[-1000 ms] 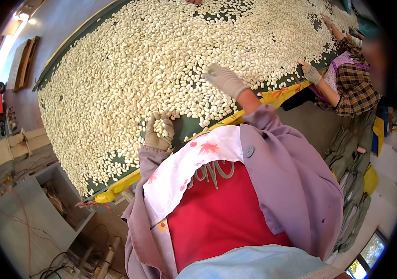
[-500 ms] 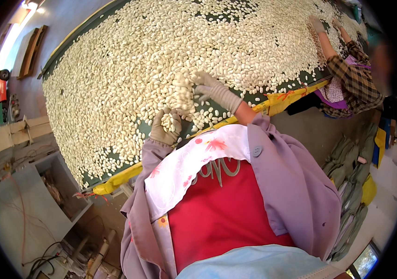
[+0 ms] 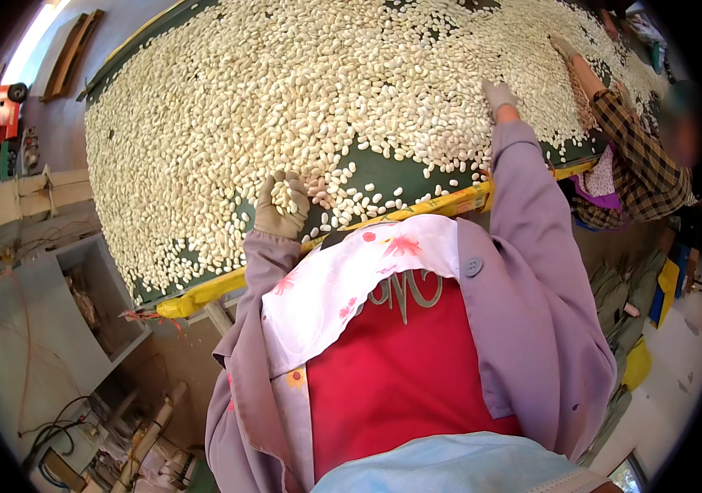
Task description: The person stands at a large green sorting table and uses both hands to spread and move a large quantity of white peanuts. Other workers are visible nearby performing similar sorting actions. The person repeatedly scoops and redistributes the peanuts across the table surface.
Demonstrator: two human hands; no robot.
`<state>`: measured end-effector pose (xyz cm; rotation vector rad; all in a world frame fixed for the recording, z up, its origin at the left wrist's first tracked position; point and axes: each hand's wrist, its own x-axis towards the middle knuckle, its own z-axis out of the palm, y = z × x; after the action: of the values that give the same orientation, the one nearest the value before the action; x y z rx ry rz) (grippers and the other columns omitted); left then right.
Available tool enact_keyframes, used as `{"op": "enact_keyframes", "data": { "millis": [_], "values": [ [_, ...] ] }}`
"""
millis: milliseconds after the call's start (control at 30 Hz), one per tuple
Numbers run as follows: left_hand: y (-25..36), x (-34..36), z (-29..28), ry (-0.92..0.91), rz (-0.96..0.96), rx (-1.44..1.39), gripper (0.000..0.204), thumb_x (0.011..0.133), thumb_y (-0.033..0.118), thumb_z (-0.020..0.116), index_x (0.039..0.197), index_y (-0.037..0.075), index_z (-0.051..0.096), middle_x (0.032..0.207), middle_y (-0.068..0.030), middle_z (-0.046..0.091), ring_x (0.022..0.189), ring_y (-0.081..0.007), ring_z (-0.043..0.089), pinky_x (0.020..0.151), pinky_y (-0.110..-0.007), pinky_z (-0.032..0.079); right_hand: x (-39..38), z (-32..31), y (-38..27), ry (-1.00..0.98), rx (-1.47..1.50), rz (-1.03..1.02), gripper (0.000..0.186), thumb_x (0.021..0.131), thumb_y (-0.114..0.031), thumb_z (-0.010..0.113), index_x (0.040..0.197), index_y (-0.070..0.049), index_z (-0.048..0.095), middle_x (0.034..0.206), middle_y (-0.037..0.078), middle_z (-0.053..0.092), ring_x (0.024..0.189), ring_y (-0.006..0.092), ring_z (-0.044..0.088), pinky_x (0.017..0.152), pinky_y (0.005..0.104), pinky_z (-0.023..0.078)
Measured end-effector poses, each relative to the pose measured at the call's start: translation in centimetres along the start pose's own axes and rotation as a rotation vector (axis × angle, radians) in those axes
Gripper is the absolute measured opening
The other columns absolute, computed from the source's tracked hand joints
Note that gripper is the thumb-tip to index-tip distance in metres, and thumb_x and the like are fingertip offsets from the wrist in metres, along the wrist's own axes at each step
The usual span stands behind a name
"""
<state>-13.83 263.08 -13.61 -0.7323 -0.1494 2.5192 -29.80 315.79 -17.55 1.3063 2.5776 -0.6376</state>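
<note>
White beans (image 3: 228,123) cover a long green table (image 3: 384,168) in a thick layer. My left hand (image 3: 282,205), in a pale work glove, is turned palm up at the near edge, with its fingers curled round a few white beans. Beside its fingers lies a small bunch of pinkish beans (image 3: 318,193). My right hand (image 3: 500,96), gloved too, reaches far out to the right and rests on the bean layer, back upward. Its fingers look stretched forward, and no bean shows in its grasp.
Yellow wrapping (image 3: 433,207) runs along the table's near edge. At the right, a co-worker in a checked shirt (image 3: 643,160) has gloved hands over the beans. A grey metal cabinet (image 3: 22,329) and cables stand at lower left; green sacks (image 3: 614,287) lie at right.
My right hand has moved from beside the left hand to farther out on the right. A bare green patch and pinkish beans now show near my left hand, which stays cupped.
</note>
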Motion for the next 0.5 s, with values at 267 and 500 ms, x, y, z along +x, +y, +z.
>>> {"op": "enact_keyframes", "data": {
  "millis": [267, 500],
  "values": [
    [-1.6, 0.9, -0.1, -0.019, 0.045, 0.014, 0.018, 0.094, 0.022, 0.060, 0.102, 0.007, 0.066, 0.106, -0.0123, 0.065, 0.093, -0.0240, 0.062, 0.073, -0.035, 0.057, -11.3, 6.0, -13.7, -0.708, 0.539, -0.753, 0.076, 0.090, -0.049, 0.060, 0.152, -0.021, 0.027, 0.154, 0.016, 0.030, 0.139, 0.0359, 0.034, 0.110, 0.0443, 0.038],
    [-3.1, 2.0, -1.0, -0.026, 0.030, -0.024, 0.021, 0.095, 0.028, 0.061, 0.100, 0.008, 0.063, 0.114, -0.0137, 0.063, 0.092, -0.0266, 0.065, 0.073, -0.038, 0.061, -16.5, 3.4, -8.9, -0.557, 0.221, -0.877, 0.025, 0.088, -0.028, 0.064, 0.105, -0.010, 0.068, 0.103, 0.009, 0.071, 0.091, 0.0213, 0.066, 0.086, 0.0306, 0.052]
  ]
}}
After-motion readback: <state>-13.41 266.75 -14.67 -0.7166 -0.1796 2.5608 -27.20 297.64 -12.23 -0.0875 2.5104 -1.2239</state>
